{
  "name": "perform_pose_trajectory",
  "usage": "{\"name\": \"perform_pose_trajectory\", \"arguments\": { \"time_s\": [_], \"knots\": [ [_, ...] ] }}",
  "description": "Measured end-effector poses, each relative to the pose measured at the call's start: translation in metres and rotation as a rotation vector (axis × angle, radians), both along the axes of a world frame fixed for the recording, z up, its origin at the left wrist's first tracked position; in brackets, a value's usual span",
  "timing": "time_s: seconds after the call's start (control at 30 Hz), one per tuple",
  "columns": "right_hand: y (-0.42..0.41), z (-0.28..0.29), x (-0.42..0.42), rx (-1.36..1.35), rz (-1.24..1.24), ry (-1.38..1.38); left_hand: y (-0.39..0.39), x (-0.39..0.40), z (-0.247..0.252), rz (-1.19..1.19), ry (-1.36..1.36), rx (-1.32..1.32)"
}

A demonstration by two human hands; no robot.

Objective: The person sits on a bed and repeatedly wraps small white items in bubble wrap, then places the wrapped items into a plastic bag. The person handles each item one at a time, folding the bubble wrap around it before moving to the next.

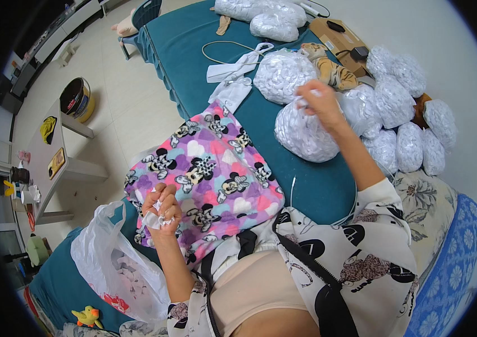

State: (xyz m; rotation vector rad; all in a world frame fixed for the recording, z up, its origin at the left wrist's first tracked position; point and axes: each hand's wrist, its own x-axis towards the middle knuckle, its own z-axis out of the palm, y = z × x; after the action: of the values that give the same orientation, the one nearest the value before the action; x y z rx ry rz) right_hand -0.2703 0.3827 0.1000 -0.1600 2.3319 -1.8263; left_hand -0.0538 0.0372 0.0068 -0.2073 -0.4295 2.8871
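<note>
My left hand (162, 209) is curled around several small white pieces (157, 220), perhaps paper or plastic, above a fleece blanket (230, 168) with cartoon mice and hearts spread over my lap. Out to the right, my right hand (319, 103) is blurred, with its fingers bent and bits of white showing among them. Just below it sits a round clear bag (306, 132) packed with white pieces. Another full bag (284, 76) lies behind that one. To the left of my left forearm, an open white plastic bag (133, 274) holds loose white pieces.
More filled bags (394, 101) are piled against the wall at right, near a plush tiger (333, 73) and a cardboard box (343, 42). A white cable (292, 189) lies on the teal cover (263, 139). A low table (40, 160) stands at left.
</note>
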Motion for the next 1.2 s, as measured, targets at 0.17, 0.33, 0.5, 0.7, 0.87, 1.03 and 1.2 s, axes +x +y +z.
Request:
{"name": "perform_pose_trajectory", "arguments": {
  "time_s": [0.17, 0.33, 0.5, 0.7, 0.87, 1.03, 1.2],
  "knots": [
    [0.11, -0.041, -0.02, 0.634, -0.22, 0.319, 0.002, -0.006, -0.003, -0.02, -0.059, -0.021],
    [0.059, -0.019, -0.017, 0.479, -0.346, 0.466, -0.004, -0.005, -0.003, 0.038, -0.127, -0.097],
    [-0.087, 0.001, 0.04, 0.033, 0.377, 0.038, -0.015, -0.006, -0.023, 0.142, -0.132, -0.152],
    [-0.216, -0.021, 0.123, 0.044, 0.824, -0.247, -0.014, -0.001, -0.005, 0.47, -0.506, -0.621],
    [-0.271, -0.065, 0.138, -0.029, 0.829, -0.198, -0.019, 0.009, -0.006, 0.555, -0.55, -0.899],
    [-0.285, -0.078, 0.139, -0.188, 0.808, -0.477, -0.016, 0.011, -0.008, 0.549, -0.483, -1.016],
    [-0.285, -0.093, 0.132, -0.067, 0.702, -0.062, -0.017, 0.023, -0.008, 0.482, -0.505, -0.877]
  ]
}}
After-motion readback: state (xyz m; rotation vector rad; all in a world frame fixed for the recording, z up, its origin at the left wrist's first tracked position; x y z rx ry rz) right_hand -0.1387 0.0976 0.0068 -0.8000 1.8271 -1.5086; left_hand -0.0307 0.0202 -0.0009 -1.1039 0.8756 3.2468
